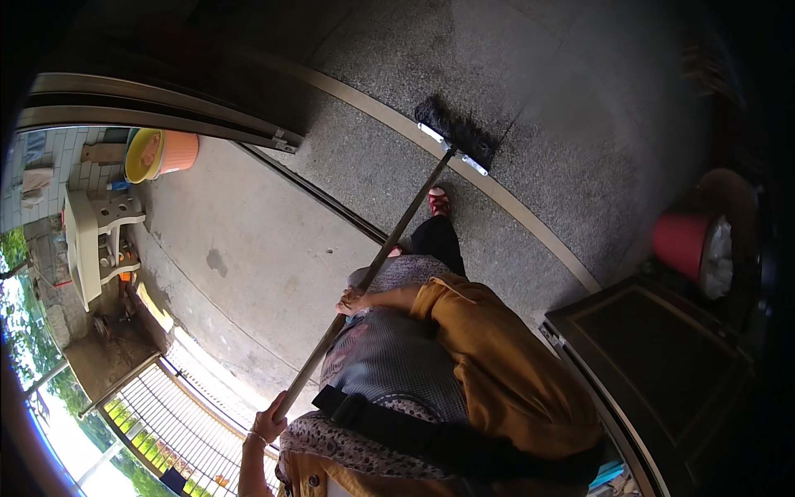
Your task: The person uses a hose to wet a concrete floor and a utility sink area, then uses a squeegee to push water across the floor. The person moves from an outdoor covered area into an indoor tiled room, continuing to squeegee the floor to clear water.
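Head view: both hands are gripping the broom handle, left hand at its end, right hand midway for leverage, pressing the bristle head onto the speckled floor.

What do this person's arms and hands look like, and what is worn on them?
The right arm wears a loose mustard-yellow sleeve reaching toward the wrist; the right hand is bare, without a glove. The left hand is bare too, with a thin pale bangle at the wrist, and its forearm shows no sleeve.

Black-bristled broom, mustard-yellow sleeve, red bucket, yellow basin, speckled grey floor.
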Demonstrator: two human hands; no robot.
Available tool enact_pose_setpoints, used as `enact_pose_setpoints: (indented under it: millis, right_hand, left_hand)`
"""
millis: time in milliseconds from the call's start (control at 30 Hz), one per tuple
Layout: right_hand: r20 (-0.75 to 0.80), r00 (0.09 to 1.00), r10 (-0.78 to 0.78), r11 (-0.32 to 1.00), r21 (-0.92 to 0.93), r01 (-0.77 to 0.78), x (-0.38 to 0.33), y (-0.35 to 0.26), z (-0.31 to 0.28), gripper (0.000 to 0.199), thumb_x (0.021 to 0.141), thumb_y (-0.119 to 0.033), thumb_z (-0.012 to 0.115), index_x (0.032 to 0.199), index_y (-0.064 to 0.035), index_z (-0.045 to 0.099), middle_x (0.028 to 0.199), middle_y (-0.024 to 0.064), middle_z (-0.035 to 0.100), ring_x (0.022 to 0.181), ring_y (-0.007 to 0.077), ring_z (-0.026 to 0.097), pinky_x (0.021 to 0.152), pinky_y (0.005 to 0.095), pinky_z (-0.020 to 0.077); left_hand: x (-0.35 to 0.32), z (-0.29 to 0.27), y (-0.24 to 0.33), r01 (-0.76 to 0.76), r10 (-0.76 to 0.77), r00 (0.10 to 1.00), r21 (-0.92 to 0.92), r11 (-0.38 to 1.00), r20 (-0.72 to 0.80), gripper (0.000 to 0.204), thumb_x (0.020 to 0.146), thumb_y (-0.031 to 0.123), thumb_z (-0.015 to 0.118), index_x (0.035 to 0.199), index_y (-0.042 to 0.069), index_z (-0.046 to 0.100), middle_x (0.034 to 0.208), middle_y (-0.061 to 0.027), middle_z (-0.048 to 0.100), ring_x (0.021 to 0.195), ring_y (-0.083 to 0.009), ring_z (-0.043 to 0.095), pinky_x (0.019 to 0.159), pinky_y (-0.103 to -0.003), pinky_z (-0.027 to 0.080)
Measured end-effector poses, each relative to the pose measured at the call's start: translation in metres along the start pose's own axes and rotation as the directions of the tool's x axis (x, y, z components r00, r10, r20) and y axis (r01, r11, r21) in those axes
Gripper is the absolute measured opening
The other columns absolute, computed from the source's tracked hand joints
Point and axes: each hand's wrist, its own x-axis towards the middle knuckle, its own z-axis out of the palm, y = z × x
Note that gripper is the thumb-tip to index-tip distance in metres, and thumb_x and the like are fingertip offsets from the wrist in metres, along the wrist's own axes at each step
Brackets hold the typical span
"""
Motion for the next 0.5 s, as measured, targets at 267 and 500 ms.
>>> enact_pose_setpoints:
  millis: [267, 500]
  right_hand:
    - [0.083, 0.947, 0.311, 0.943, -0.15, -0.297, -0.096, 0.015, -0.171, 0.017, 0.073, -0.023, 0.047, 0.082, -0.0108, 0.055, 0.086, 0.0075, 0.055, 0.085, 0.0222, 0.05, 0.077, 0.0328, 0.0359]
    - [-0.575, 0.701, 0.422, 0.741, -0.226, -0.632, -0.232, 0.139, -0.281, 0.004, 0.068, -0.011, 0.052, 0.067, -0.0064, 0.052, 0.073, 0.0092, 0.053, 0.079, 0.0244, 0.051, 0.073, 0.0359, 0.0403]
  left_hand:
    - [0.082, -0.008, 0.058, -0.345, 0.343, 0.936, -0.017, 0.938, -0.083, 0.07, 0.068, 0.01, 0.06, 0.128, 0.024, 0.028, 0.095, -0.0171, 0.057, 0.075, -0.0365, 0.057, 0.059, -0.039, 0.048]
    - [0.242, -0.011, 0.237, -0.662, 0.676, 0.723, 0.137, 0.737, -0.14, 0.073, 0.065, 0.008, 0.053, 0.13, 0.018, 0.022, 0.107, -0.0145, 0.053, 0.086, -0.0342, 0.055, 0.071, -0.039, 0.047]
